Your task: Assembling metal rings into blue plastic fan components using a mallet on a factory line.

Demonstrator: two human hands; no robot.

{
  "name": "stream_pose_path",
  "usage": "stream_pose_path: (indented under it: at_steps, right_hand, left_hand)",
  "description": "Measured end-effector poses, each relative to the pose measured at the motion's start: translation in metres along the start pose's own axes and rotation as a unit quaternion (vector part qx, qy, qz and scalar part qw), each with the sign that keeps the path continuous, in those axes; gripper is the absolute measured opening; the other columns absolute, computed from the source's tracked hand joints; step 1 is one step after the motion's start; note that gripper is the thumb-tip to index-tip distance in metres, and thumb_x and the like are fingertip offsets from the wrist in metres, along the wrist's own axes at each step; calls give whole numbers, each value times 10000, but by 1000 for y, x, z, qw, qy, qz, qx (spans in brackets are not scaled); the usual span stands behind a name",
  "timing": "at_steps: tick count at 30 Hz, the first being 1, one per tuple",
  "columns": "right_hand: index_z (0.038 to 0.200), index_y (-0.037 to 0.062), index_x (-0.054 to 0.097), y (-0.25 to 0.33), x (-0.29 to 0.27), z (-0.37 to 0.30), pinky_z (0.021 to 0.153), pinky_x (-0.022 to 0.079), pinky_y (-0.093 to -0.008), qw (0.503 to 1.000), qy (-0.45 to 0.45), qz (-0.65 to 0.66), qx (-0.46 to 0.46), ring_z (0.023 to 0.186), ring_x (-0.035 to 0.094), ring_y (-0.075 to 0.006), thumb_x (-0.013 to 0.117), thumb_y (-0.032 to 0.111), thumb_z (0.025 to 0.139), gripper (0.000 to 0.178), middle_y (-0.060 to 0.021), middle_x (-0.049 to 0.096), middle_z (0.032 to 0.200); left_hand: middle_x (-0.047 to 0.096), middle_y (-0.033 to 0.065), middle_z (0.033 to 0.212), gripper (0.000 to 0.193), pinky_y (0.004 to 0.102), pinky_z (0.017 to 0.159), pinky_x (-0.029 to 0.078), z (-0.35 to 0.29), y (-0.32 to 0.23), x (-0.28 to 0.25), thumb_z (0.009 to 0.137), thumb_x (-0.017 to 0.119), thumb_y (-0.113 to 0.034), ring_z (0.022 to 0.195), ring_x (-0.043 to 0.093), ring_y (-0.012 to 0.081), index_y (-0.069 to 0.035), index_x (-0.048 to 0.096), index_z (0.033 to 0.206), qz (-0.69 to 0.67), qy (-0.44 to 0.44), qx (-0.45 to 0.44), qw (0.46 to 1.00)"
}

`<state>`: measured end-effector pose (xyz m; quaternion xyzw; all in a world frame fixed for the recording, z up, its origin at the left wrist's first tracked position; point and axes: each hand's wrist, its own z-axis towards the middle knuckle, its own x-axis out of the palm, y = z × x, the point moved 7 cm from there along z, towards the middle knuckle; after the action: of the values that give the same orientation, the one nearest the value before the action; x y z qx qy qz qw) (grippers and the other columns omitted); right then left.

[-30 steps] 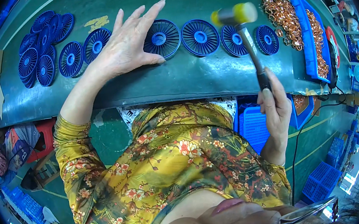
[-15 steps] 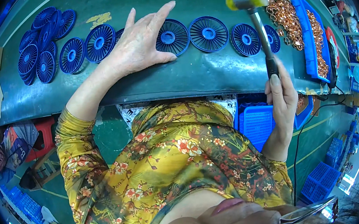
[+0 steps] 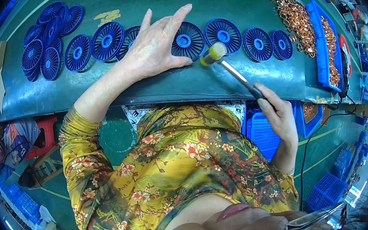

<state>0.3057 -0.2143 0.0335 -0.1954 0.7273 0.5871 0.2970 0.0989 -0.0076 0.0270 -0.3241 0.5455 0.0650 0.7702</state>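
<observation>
- One glossy green worktop point(image 3: 154, 91) runs across our view; worn yellowish patch point(image 3: 107, 17) toward its far side; green floor point(image 3: 322, 154) with yellow lines below; red stool point(image 3: 47, 136) at left, blue crate point(image 3: 262, 130) by the worktop's near edge at right.
- Seven blue spoked wheels point(image 3: 222, 35) in a row, one part-hidden by our left hand point(image 3: 154, 46); overlapping pile point(image 3: 51, 32) of the same at far left, at least six, exact count not readable for us; one mallet point(image 3: 235, 72); copper-coloured rings point(image 3: 295, 22) heaped at right, too many to count; one blue tray point(image 3: 320, 49) beside them with more inside.
- Mallet sits over the near side of the row, right of our left hand; handle axis diagonal, head end upper left, grip end lower right; head lies crosswise, yellow face to upper right; we can't tell if it touches anything.
- Our right hand point(image 3: 279, 113) is wrapped round the mallet handle; left is spread, thumb and forefinger astride one wheel; contact there, we can't tell.
</observation>
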Motion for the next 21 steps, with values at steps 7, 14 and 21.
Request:
stream_pose_path:
  at_steps: [7, 14, 21]
  right_hand:
    - [1278, 29, 543, 15, -26, 2, 591, 446, -215, 987, -152, 43, 20, 653, 558, -80, 530, 100, 937, 349, -66, 646, 812]
    - [1258, 42, 545, 29, 13, 20, 810, 500, -365, 986, -73, -108, -100, 995, 644, -324, 543, 99, 916, 346, -229, 616, 1123]
    - [1276, 42, 542, 48, -9, 8, 781, 491, -283, 985, -113, 45, -121, 909, 655, -163, 562, 64, 907, 370, -199, 611, 1180]
  left_hand:
    - [519, 218, 1270, 1067, 569, 1109, 177, 6, -10, 7, 664, 803, -349, 1205, 490, 358, -138, 137, 1469, -35, -6, 11, 999]
    - [542, 214, 1243, 1112, 567, 1110, 178, 8, -12, 15, 642, 816, -376, 1201, 495, 352, -123, 115, 1468, -48, -25, 15, 998]
    - [532, 196, 1263, 1134, 588, 1105, 146, 6, -8, 15, 647, 794, -449, 1190, 504, 353, -104, 89, 1466, -43, -44, 21, 998]
